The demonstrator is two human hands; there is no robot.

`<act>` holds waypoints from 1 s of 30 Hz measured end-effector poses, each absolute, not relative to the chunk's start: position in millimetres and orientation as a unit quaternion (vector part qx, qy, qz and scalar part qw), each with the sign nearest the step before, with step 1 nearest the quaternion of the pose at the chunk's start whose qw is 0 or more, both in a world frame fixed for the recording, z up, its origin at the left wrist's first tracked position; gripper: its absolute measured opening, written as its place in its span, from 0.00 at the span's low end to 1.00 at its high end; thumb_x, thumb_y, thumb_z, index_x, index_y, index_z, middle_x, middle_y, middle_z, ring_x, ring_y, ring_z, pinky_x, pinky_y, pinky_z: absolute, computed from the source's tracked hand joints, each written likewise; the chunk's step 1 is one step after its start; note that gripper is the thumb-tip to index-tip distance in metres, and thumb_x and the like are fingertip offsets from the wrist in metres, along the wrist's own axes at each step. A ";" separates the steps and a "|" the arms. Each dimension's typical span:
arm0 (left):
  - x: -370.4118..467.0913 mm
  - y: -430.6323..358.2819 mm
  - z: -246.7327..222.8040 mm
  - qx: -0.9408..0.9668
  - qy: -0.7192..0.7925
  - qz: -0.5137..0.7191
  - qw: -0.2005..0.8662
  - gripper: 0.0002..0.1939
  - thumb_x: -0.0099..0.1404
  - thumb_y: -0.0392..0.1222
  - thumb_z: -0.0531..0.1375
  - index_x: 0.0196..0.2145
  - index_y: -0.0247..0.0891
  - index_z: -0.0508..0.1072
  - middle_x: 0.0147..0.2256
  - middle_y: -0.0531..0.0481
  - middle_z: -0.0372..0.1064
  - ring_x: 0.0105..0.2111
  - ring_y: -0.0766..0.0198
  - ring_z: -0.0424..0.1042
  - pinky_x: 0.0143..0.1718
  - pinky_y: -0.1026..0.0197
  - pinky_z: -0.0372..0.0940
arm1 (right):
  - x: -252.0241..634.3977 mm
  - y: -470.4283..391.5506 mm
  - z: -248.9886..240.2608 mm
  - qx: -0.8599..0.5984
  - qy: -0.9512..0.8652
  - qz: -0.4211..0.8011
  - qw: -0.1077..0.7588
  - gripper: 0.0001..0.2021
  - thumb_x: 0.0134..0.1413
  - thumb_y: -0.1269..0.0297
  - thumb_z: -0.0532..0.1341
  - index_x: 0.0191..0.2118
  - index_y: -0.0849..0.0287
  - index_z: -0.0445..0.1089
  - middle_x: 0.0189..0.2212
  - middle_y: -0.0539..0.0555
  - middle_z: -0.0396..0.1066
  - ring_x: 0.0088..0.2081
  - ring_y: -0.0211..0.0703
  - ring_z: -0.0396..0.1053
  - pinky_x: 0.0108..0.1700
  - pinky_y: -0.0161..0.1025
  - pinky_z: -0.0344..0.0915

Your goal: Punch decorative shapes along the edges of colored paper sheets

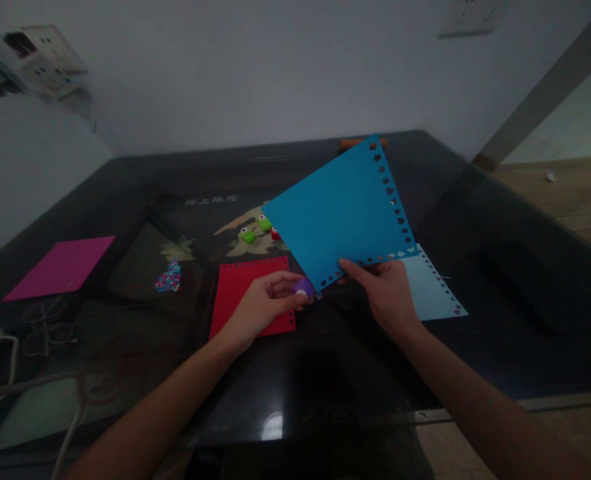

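Observation:
My left hand (274, 299) is closed around a small purple and white paper punch (303, 289). The punch is at the lower corner of a blue sheet of paper (340, 207); whether its jaws grip the edge I cannot tell. My right hand (383, 287) pinches the sheet's lower edge and keeps it raised and tilted above the table. Small cut-out shapes, some like stars, run along its right and lower edges. Under my left hand lies a red sheet (230, 293) with holes along its edges. Partly behind my right hand is a pale blue sheet (433, 290), also punched.
Two green punches (255, 230) with eye-like fronts and a partly covered red one (275, 233) stand behind the red sheet. Left of them are a confetti pile (169, 277) and a pink sheet (63, 267). The dark glossy table (295, 380) meets a wall.

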State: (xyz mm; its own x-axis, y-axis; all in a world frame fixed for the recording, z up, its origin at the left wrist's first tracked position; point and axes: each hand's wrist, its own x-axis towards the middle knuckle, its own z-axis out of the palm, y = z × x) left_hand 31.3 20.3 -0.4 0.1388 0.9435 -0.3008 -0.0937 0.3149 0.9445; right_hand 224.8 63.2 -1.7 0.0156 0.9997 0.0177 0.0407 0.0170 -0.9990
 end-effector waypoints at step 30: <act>36.1 19.4 -5.8 0.417 0.497 0.436 0.624 0.17 0.49 0.42 0.68 0.35 0.36 0.69 0.31 0.51 0.75 0.28 0.64 0.73 0.30 0.62 0.65 | 218.0 55.4 9.3 -0.496 -0.533 0.481 0.488 0.08 0.42 0.60 0.67 0.23 0.60 0.71 0.23 0.52 0.76 0.23 0.43 0.73 0.27 0.39 0.70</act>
